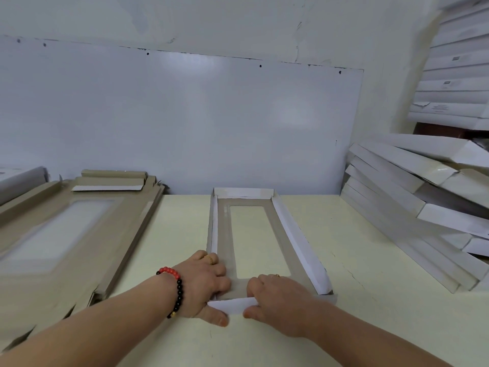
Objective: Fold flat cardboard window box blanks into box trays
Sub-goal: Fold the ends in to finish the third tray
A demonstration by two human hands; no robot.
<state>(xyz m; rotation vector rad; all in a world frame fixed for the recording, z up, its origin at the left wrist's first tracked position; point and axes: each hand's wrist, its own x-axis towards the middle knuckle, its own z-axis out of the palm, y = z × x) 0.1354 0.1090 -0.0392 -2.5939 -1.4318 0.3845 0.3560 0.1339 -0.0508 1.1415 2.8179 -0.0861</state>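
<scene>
head view: your half-folded window box blank (264,242) lies mid-worktop (357,260), long axis running away from you, clear window in its floor. far end wall and both long side walls are up, white inner face showing; right wall leans slightly outward. near end flap (231,305) sits between your two hands, white side up, partly folded. your left hand (205,284) is at the near-left corner, fingers curled over the flap onto the box floor, thumb flat on the worktop outside it: pinching the flap. your right hand (277,298) grips the same flap from the right, fingers curled inside, thumb outside. red-and-black bead bracelet (174,290) on your left wrist. stack of flat blanks (66,234) lies at left, just beside the box. pile of folded white boxes (423,194) leans at right. white panel (185,123) stands behind the worktop.
</scene>
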